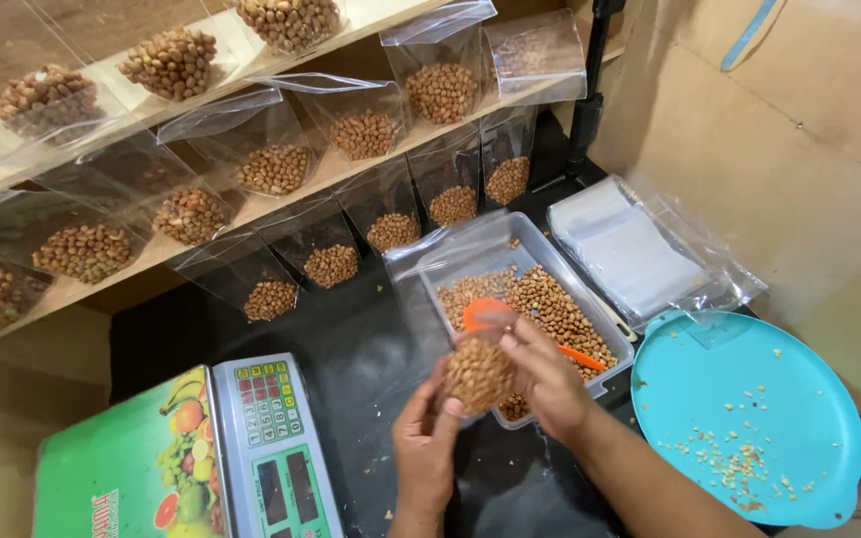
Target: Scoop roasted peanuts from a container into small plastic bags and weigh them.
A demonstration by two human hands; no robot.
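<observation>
Both hands hold a small clear plastic bag of peanuts (478, 374) over the black table. My left hand (424, 443) grips it from below and the left. My right hand (548, 377) pinches its top right side. Just behind the bag stands a clear plastic tub of peanuts (535, 299) with an orange scoop (490, 315) lying in it.
A green digital scale (191, 458) sits at the front left. A turquoise round tray (749, 418) with peanut crumbs lies at the right. A stack of empty clear bags (630, 249) lies behind it. Wooden shelves (72, 289) at the back carry several filled peanut bags.
</observation>
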